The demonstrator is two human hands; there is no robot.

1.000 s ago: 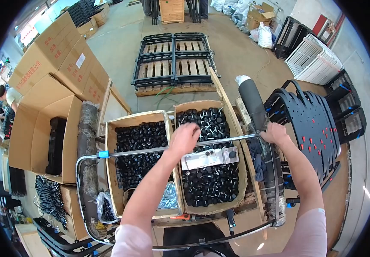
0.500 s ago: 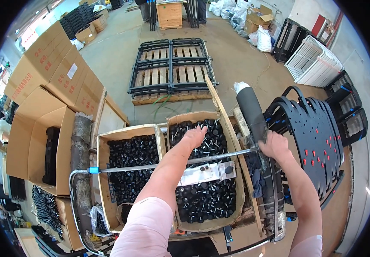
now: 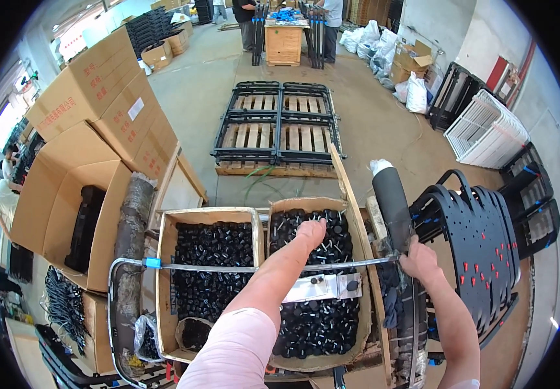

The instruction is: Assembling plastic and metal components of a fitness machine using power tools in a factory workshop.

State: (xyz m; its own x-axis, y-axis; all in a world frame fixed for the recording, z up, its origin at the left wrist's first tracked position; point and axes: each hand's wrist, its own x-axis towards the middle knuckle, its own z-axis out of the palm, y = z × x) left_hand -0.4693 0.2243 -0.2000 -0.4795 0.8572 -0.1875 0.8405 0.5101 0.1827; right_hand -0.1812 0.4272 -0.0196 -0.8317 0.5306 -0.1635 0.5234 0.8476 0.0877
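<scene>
My left hand (image 3: 312,233) reaches into the far half of a cardboard box (image 3: 361,324) full of black round-headed screw knobs (image 3: 315,327). Its fingers are drawn together among the knobs; whatever they pinch is hidden. A bent metal tube frame (image 3: 195,267) with a blue band (image 3: 153,262) lies across both boxes, passing under my left forearm. My right hand (image 3: 420,261) is closed round the frame's right corner, beside a dark wrapped roller (image 3: 393,207). Below the tube, a white block (image 3: 309,290) carrying a few knobs rests on the right box.
To the left stands a second box (image 3: 163,311) of small black caps (image 3: 212,243). Tall cartons (image 3: 121,104) and an open carton (image 3: 40,214) rise further left. Perforated black panels (image 3: 474,227) stand at right. Ahead, black frames lie on a pallet (image 3: 293,170); people stand at a far bench (image 3: 284,45).
The view has tilted up, so everything sits lower in the picture. My left hand has gone from spread fingers over the knobs to fingers drawn together. My right hand keeps the frame corner.
</scene>
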